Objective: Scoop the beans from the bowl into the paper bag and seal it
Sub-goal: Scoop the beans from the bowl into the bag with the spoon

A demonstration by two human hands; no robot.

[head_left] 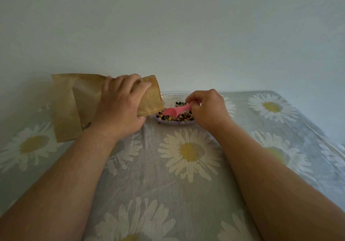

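Observation:
A brown paper bag (78, 102) lies tilted on its side at the left, its mouth pointing right toward the bowl. My left hand (121, 108) grips the bag near that mouth. A clear plastic bowl (175, 93) sits just right of the bag and holds mixed coloured beans (179, 118). My right hand (207, 108) pinches the handle of a pink scoop (172, 111). The scoop's cup rests over the beans, close to the bag's mouth. My right hand hides the right part of the bowl.
The table wears a grey cloth printed with large daisies (190, 151). A plain pale wall (168, 26) stands right behind the bowl and bag. The table's right edge (317, 121) runs diagonally toward the near right.

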